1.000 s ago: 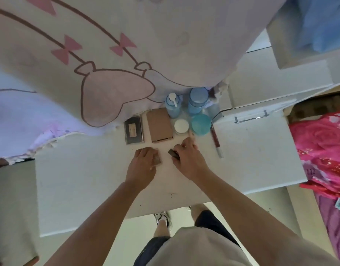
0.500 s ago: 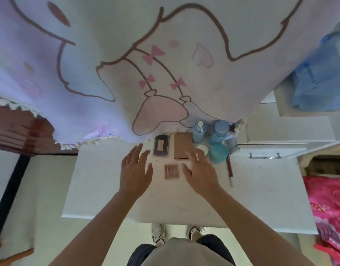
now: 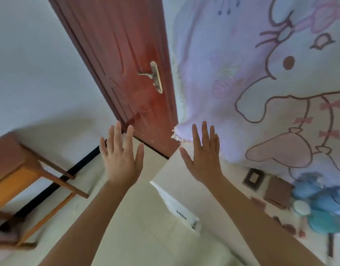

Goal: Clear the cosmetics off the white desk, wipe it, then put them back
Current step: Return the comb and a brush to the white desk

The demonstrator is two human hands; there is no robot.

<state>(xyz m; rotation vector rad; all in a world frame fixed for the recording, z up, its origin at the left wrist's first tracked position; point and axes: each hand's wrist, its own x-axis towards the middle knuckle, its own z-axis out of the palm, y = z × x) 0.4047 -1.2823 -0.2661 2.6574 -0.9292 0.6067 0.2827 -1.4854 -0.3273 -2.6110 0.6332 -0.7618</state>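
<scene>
Hovering, fingers (image 3: 117, 135) spread, empty: left hand (image 3: 121, 162) off the white desk (image 3: 169, 173), right hand (image 3: 203, 162) above (cosmetics (image 3: 276, 192) blurred).

Red-brown door (image 3: 127, 54), white desk (image 3: 176, 169), blue bottles (image 3: 322, 198), pale cartoon-print blanket (image 3: 251, 73).

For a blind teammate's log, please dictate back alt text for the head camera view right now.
Both hands are open and empty, fingers spread: the left hand over the floor by a red-brown door, the right hand over a corner of the white desk. Blurred blue bottles and a brown palette sit on it beneath a cartoon-print cloth.
</scene>
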